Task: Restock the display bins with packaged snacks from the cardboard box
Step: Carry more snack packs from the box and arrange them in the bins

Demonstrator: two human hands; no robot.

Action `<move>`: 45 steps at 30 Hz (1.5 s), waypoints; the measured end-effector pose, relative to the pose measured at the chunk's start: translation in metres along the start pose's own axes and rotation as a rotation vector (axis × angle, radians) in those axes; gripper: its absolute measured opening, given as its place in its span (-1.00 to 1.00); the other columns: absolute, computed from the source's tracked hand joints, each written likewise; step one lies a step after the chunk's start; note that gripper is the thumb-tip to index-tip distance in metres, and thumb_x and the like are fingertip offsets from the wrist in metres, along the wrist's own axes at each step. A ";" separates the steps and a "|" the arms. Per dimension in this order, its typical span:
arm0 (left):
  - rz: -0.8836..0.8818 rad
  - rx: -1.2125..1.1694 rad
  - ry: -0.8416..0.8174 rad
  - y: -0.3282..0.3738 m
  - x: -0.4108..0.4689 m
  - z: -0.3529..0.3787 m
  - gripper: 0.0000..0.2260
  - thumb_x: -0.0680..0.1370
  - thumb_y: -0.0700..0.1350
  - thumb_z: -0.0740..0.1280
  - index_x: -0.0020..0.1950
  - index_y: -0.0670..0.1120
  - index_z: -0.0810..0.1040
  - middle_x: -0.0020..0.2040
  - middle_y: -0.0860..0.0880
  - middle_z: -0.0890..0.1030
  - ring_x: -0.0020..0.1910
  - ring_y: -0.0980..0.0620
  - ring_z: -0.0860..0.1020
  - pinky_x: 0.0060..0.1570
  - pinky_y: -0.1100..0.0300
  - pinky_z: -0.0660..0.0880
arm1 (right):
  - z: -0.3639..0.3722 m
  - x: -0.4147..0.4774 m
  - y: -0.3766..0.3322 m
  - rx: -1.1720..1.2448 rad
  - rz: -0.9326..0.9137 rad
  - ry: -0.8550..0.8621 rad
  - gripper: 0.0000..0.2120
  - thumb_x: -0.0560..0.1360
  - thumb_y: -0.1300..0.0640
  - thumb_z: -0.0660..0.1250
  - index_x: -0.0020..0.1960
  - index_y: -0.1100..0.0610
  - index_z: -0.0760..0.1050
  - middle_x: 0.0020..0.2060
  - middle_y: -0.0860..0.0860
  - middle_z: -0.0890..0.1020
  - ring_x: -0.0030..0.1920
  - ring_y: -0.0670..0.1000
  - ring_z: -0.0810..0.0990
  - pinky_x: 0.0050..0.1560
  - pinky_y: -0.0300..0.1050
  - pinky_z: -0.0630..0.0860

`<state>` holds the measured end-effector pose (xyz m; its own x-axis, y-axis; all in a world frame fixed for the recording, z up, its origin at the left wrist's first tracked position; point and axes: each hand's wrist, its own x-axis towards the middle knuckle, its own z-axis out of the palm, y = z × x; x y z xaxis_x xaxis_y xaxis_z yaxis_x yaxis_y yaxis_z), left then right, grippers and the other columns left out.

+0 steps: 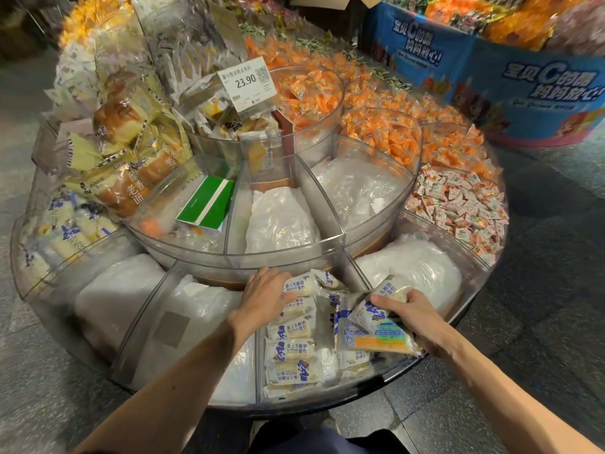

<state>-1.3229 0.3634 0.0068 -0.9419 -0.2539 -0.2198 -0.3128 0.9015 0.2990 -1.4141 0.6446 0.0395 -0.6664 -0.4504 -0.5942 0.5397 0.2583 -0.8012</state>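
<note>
Both forearms reach in from six o'clock to the near bin (327,393) of a round, tiered acrylic display. The left hand (265,291) lays its grip spread flat on the stacked bread packets (294,348), probably to steady the row while more goes in. The right hand (415,317), at four o'clock, has its grip curled round a few loose packets (376,326), thumb on top. It holds them tilted just over the bin's right side, ready to slot in.

Neighbouring bins hold white filler bags (281,221). Orange sweets (379,132) fill the bins at one o'clock, and a price tag (247,83) stands at the hub. Dark speckled floor (540,257) surrounds the display, with a blue promotional stand (523,83) at two o'clock. What may be the cardboard box (322,1) shows at twelve o'clock, too cropped to be sure.
</note>
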 end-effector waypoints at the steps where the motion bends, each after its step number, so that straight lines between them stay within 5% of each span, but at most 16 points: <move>1: 0.023 0.110 0.011 -0.001 0.008 0.003 -0.60 0.60 0.17 0.29 0.38 0.04 0.47 0.27 0.01 0.48 0.32 -0.02 0.34 0.27 0.04 0.26 | 0.002 0.002 -0.001 -0.001 0.001 -0.007 -0.68 0.47 0.19 0.48 0.11 0.39 0.55 -0.15 0.23 0.73 -0.25 0.10 0.74 -0.32 -0.16 0.62; 9: 0.123 0.550 0.083 -0.004 0.032 0.032 -0.70 0.61 -0.06 0.35 0.32 -0.10 0.49 0.18 -0.06 0.54 0.17 -0.04 0.44 0.16 0.04 0.32 | 0.012 0.012 -0.004 0.003 0.020 -0.019 -0.72 0.46 0.19 0.49 0.06 0.36 0.57 -0.12 0.24 0.73 -0.18 0.14 0.74 -0.23 -0.10 0.65; 15: 0.122 0.529 0.002 -0.003 0.031 0.035 -0.47 0.56 -0.23 0.37 0.48 -0.10 0.25 0.29 -0.13 0.54 0.25 -0.10 0.46 0.27 0.00 0.32 | 0.014 0.017 -0.004 0.044 0.033 -0.039 -0.71 0.45 0.21 0.49 0.05 0.40 0.57 -0.10 0.29 0.72 -0.16 0.18 0.74 -0.20 -0.05 0.67; 19: 0.138 0.567 -0.072 0.006 0.034 0.024 -0.67 0.62 -0.20 0.28 0.39 -0.08 0.42 0.31 -0.12 0.50 0.28 -0.11 0.43 0.28 -0.01 0.34 | 0.020 0.019 -0.008 0.064 0.049 -0.028 -0.65 0.44 0.23 0.51 0.10 0.42 0.52 -0.11 0.30 0.71 -0.20 0.18 0.74 -0.26 -0.06 0.66; 22: 0.140 0.141 -0.023 0.020 0.031 0.003 -0.72 0.66 -0.08 0.25 0.36 -0.04 0.52 0.26 -0.06 0.53 0.26 -0.06 0.48 0.29 0.01 0.42 | 0.024 0.022 -0.012 0.008 0.048 -0.068 -0.54 0.40 0.20 0.54 0.17 0.43 0.50 -0.10 0.28 0.72 -0.16 0.19 0.74 -0.25 -0.07 0.65; 24: 0.088 -0.380 -0.057 0.040 0.031 -0.022 -0.73 0.64 0.03 0.29 0.29 0.00 0.59 0.19 0.01 0.61 0.17 0.03 0.57 0.24 0.04 0.49 | 0.031 0.021 -0.018 -0.029 0.033 -0.102 -0.62 0.40 0.22 0.54 0.12 0.38 0.53 -0.11 0.25 0.73 -0.16 0.16 0.74 -0.22 -0.05 0.67; 26: 0.112 -0.648 -0.170 0.059 0.031 -0.044 -0.68 0.59 0.07 0.36 0.34 0.06 0.56 0.16 0.03 0.61 0.04 0.08 0.61 0.17 0.12 0.53 | 0.041 0.019 -0.023 -0.120 -0.006 -0.169 -0.71 0.42 0.25 0.53 0.07 0.30 0.56 -0.11 0.20 0.73 -0.15 0.08 0.74 -0.08 -0.03 0.69; 31: 0.276 -0.568 -0.426 0.072 0.024 -0.060 -0.56 0.47 -0.15 0.53 0.33 0.01 0.57 0.08 0.13 0.57 -0.08 0.39 0.51 0.00 0.39 0.42 | 0.060 0.018 -0.037 -0.332 -0.087 -0.371 -0.70 0.43 0.26 0.54 0.11 0.05 0.58 -0.06 -0.03 0.75 0.02 -0.07 0.71 0.13 -0.14 0.61; 34: 0.164 -0.592 -0.312 0.057 0.021 -0.056 -0.65 0.42 -0.16 0.56 0.14 0.12 0.61 0.07 0.09 0.58 0.06 0.22 0.52 0.17 0.14 0.48 | 0.057 0.022 -0.036 -0.276 -0.086 -0.349 -0.71 0.39 0.28 0.54 0.07 0.16 0.58 -0.13 0.02 0.75 -0.08 -0.04 0.72 -0.07 -0.23 0.60; 36: 0.029 -0.647 -0.225 0.040 0.016 -0.062 -0.65 0.44 -0.14 0.52 0.11 0.20 0.55 0.19 0.03 0.53 0.19 0.08 0.50 0.08 0.16 0.51 | 0.049 0.025 -0.034 -0.238 -0.080 -0.297 -0.63 0.31 0.21 0.57 0.06 0.24 0.55 -0.13 0.10 0.74 -0.12 0.01 0.71 -0.08 -0.16 0.60; 38: -0.068 -0.730 -0.152 0.021 0.010 -0.067 -0.59 0.48 -0.17 0.47 0.22 0.21 0.51 0.23 0.02 0.50 0.20 0.04 0.51 -0.09 0.29 0.51 | 0.036 0.028 -0.033 -0.209 -0.067 -0.220 -0.54 0.28 0.17 0.58 0.09 0.30 0.52 -0.11 0.21 0.72 -0.14 0.08 0.70 -0.10 -0.08 0.63; 40: -0.144 -0.790 -0.084 0.004 0.004 -0.062 -0.60 0.49 -0.20 0.44 0.25 0.17 0.53 0.28 0.02 0.49 0.20 0.01 0.54 -0.03 0.17 0.59 | 0.022 0.030 -0.032 -0.166 -0.051 -0.115 -0.51 0.29 0.18 0.58 0.11 0.33 0.49 -0.14 0.22 0.72 -0.20 0.11 0.71 -0.20 -0.09 0.64; 45: -0.358 -0.732 0.085 0.003 -0.013 -0.017 -0.84 0.47 0.00 0.52 -0.10 0.14 0.56 0.18 0.00 0.55 0.06 0.01 0.59 0.11 -0.01 0.58 | 0.003 0.032 -0.029 -0.118 -0.079 0.070 -0.63 0.41 0.21 0.54 0.10 0.29 0.46 -0.19 0.18 0.73 -0.23 0.11 0.71 -0.19 -0.06 0.65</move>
<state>-1.3139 0.3637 0.0267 -0.7665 -0.5352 -0.3550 -0.5697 0.3114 0.7606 -1.4498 0.6197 0.0441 -0.7409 -0.4133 -0.5294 0.4229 0.3252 -0.8458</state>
